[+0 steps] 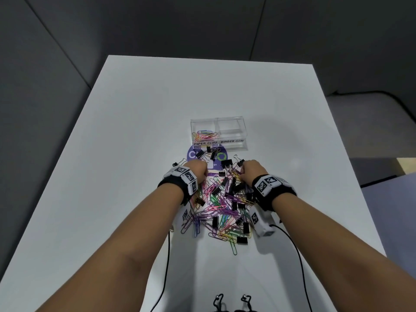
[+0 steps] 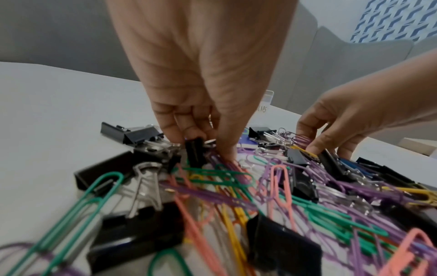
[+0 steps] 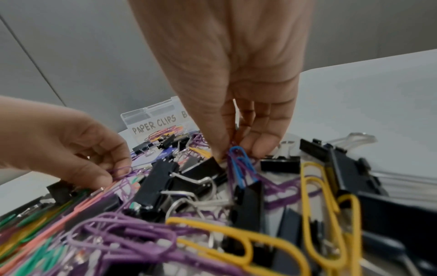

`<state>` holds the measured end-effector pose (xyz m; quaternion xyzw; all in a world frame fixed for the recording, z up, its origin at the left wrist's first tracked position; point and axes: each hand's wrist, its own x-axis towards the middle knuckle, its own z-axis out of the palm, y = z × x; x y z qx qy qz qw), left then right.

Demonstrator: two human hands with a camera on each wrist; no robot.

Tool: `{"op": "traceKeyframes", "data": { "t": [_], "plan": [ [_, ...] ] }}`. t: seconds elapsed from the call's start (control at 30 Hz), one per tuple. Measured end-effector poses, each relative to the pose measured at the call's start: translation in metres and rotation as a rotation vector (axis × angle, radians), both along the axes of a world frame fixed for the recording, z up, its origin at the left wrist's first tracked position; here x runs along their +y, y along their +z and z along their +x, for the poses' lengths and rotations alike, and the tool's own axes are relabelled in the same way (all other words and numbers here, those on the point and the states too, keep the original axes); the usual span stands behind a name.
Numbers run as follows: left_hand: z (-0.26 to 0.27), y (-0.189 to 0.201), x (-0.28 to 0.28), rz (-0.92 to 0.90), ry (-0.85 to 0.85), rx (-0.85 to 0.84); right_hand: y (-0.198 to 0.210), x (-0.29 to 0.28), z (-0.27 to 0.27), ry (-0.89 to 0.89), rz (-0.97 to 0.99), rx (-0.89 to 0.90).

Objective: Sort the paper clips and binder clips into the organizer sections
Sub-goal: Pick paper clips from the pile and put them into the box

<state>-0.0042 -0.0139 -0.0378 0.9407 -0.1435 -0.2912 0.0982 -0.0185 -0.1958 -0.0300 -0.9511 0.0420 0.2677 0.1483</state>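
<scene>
My left hand (image 2: 201, 78) pinches purple wire paper clips (image 3: 123, 170), my right hand (image 3: 236, 74) pinches tangled blue and purple ones (image 3: 238, 164), which I reckon may drag black metal binder clips (image 3: 165, 179) along.

The right hand (image 3: 236, 93) is hiding most of the organizer (image 3: 151, 114)'s second label; near clips (image 3: 212, 242) are blurring along the lower frame.

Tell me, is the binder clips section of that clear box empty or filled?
Empty. The binder clips section shows only clear walls, while the paper clips section beside it holds colored paper clips.
</scene>
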Motion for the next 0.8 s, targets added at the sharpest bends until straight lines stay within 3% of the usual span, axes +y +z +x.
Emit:
{"op": "traceKeyframes", "data": {
  "t": [0.37,0.6,0.8],
  "plan": [
    [-0.003,0.007,0.007,-0.004,-0.107,-0.037,-0.004,0.004,0.007,-0.027,-0.049,0.016],
    [0.001,0.011,0.007,-0.103,-0.066,-0.034,-0.009,0.006,0.000,-0.044,-0.068,-0.029],
    [0.003,0.010,0.005,-0.053,-0.069,-0.034,-0.006,0.008,-0.004,-0.025,-0.062,-0.035]
  ]
}}
